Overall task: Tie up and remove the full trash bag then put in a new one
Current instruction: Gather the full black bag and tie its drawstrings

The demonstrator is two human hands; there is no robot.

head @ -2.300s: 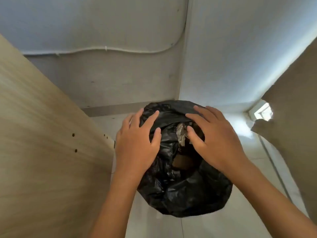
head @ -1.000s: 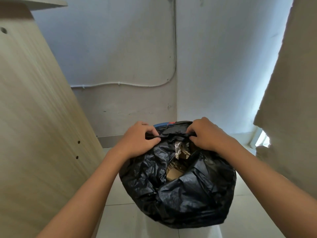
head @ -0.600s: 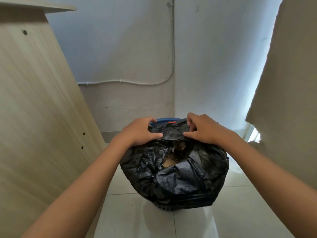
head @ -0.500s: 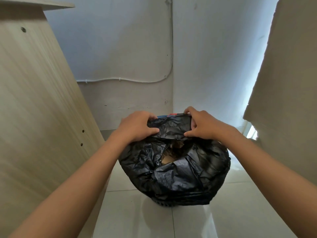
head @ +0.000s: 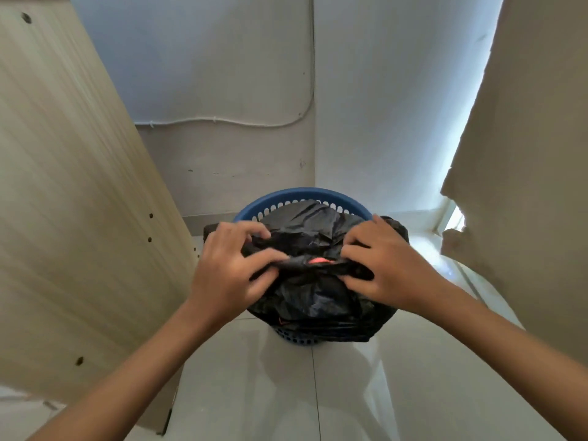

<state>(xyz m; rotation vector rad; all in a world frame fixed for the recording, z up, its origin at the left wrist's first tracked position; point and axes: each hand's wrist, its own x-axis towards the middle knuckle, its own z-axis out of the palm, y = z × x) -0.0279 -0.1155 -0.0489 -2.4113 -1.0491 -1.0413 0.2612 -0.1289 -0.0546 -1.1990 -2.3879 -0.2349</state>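
Both hands, the left hand [head: 227, 275] and right hand [head: 386, 268], pinch the gathered mouth of the black bag [head: 313, 291], which sits in the blue bin [head: 302, 195] on the floor. No knot shows yet. Tying, lifting out and relining appear to remain.

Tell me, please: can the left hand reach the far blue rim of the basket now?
Probably yes. The left hand grips the black bag just in front of the blue basket rim, and that far rim is uncovered. It would first have to release the bag.
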